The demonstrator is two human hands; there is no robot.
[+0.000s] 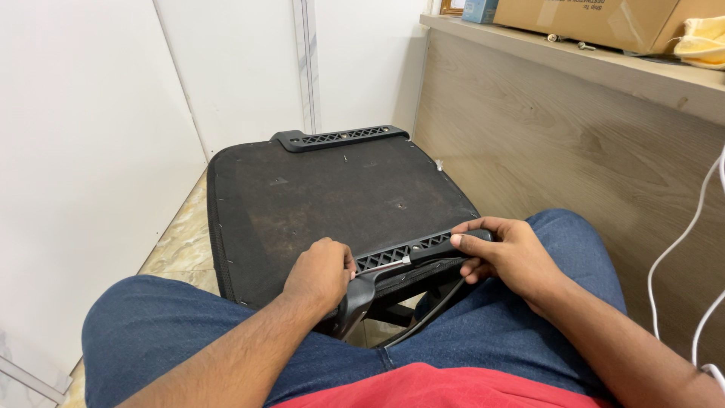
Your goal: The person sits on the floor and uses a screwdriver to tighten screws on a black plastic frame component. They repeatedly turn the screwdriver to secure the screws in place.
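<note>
Red shirt fabric (pixel 445 389) fills the bottom edge at six o'clock, and above it two blue-denim-clad thighs (pixel 174 332) spread apart so that the upturned black fabric-covered chair seat base (pixel 325 200) can rest between the knees, its underside facing up for access.

Starting at nine o'clock, a white panelled wall (pixel 91 151) runs down to a strip of beige marbled floor tile (pixel 177 245).

Moving inward, the left hand (pixel 321 273) is curled shut around the handle of a slim silver-shafted screwdriver (pixel 385 266), held nearly flat so the tip meets the near black plastic lattice mounting bracket (pixel 411 249) from the side. A matching black lattice bracket (pixel 340 138) lies along the far edge of the seat base at twelve o'clock.

At four o'clock from centre, the right hand (pixel 510 253) clamps the near bracket's end, thumb on top and fingers wrapped under, seemingly to steady it against the tool's push. Below, a curved black plastic arm piece (pixel 355 306) and a thin black cable (pixel 430 310) hang between the legs.

Toward three o'clock stands a light wood-grain table side panel (pixel 574 143); on its top sit a brown cardboard box (pixel 589 19) and a yellow cloth (pixel 702 41). White cables (pixel 680 242) dangle at the right edge.
</note>
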